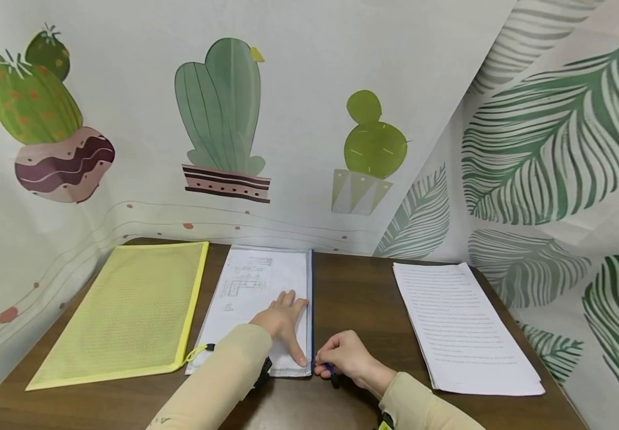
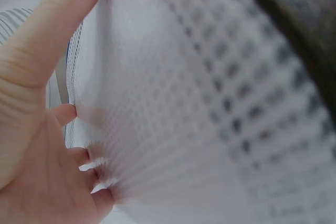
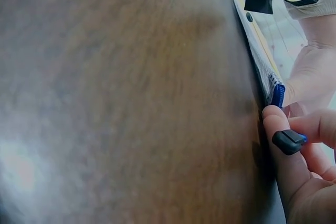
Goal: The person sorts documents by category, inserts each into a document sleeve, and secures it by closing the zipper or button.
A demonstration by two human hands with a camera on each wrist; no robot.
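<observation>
A clear mesh zipper pouch (image 1: pixel 252 316) with a blue zipper (image 1: pixel 313 298) down its right side lies on the table, a printed sheet with a line drawing showing through it. My left hand (image 1: pixel 286 322) rests on the pouch, fingers spread and thumb toward the near right corner. In the left wrist view its fingertips touch the mesh (image 2: pixel 157 103). Beside that corner, my right hand (image 1: pixel 349 361) pinches the zipper pull (image 1: pixel 332 375) between thumb and fingers. The pull's black end (image 3: pixel 289 141) sticks out from the fingers, near the blue zipper end (image 3: pixel 278 95).
To the left lies a yellow mesh pouch (image 1: pixel 126 310), its yellow cord (image 1: pixel 196 353) reaching to the clear pouch's edge. A stack of printed paper (image 1: pixel 465 328) lies at the right. Behind the brown table (image 1: pixel 363 292) hangs a cactus-printed cloth (image 1: pixel 309 119).
</observation>
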